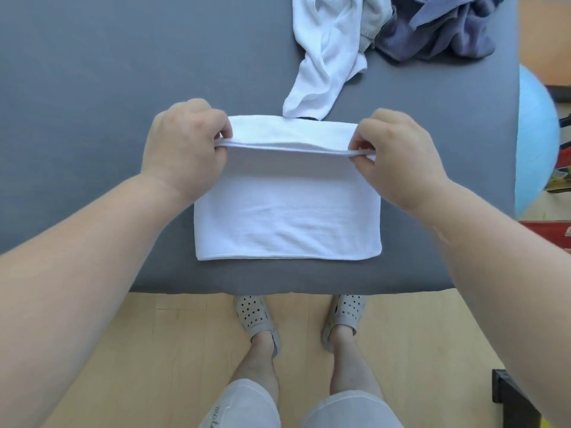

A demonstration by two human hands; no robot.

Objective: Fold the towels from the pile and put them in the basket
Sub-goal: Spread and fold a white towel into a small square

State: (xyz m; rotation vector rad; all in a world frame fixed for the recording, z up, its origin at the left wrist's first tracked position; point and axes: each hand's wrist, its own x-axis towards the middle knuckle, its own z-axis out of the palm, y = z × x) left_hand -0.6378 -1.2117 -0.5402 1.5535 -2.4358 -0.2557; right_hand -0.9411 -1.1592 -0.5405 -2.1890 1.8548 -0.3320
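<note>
A matte grey table top (pixel 92 88) with a rounded front edge filled most of the view, and its right side ended just short of a large light-blue exercise ball (pixel 536 143) on the floor beyond. Near the front edge, roughly centred before the person, lay the white rectangular terry towel (pixel 287 217), its near half flat on the grey surface. Its far part was raised off the table in a doubled band. The left hand (pixel 185 146) pinched the left end of that raised edge between thumb and curled fingers. The right hand (pixel 398 152) pinched the right end the same way, so the edge ran taut between them.

Farther back, toward the table's far right corner, sat the pile. A crumpled white cloth towel (pixel 324 50) trailed one tail down to just behind the held towel, and beside it lay a rumpled slate-blue towel (pixel 448 29), with a scrap of pale grey fabric (pixel 370 23) between the two.

Below the table edge was a pale wooden plank floor (pixel 173 335), where the person stood in light grey perforated clogs (pixel 256 319). At the right margin were a red object (pixel 547 233) and a dark piece of furniture (pixel 509 393), both too cropped to identify.
</note>
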